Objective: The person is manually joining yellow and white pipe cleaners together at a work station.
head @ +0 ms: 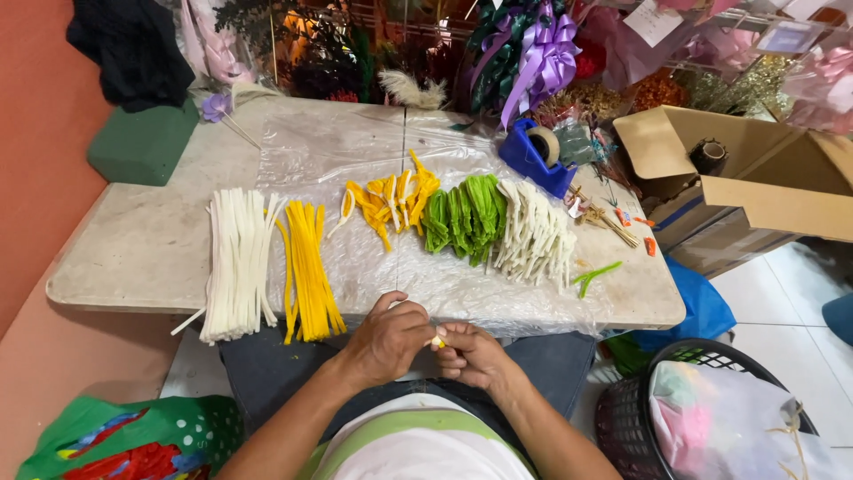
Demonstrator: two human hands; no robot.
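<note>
Pinching one small yellow pipe cleaner piece [437, 341] together, the left hand [386, 340] and right hand [473, 354] meet just before the table [133, 249] edge.

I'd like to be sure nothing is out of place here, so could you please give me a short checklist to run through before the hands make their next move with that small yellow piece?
1. Small yellow piece pinched between left hand and right hand: ok.
2. How the piece is shaped or bent: cannot tell, the fingers cover most of it.
3. Straight white stems and straight yellow stems lying in separate bundles on the table: ok.
4. Bent yellow pieces, green pieces and white pieces sorted by colour on the plastic sheet: ok.
5. One green stem lies apart from its pile: not ok.
</note>
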